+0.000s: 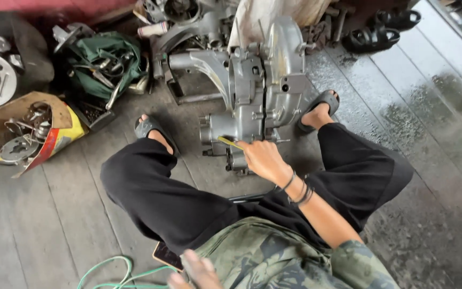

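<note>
While the right hand (pixel 263 159) grips a yellow tool (pixel 230 142) against the engine case (pixel 258 91), the blurred left hand's (pixel 199 270) grasp cannot be told

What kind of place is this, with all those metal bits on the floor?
Probably a small engine repair workshop. A grey metal engine casing sits on the wooden plank floor, the right hand holds a yellow-handled tool against it, and a torn cardboard box of metal parts lies nearby.

Grey wooden floorboards (pixel 44 214) run beneath the right hand (pixel 263 159), wet and glistening with daylight far to its right, darker and cluttered beyond it.
</note>
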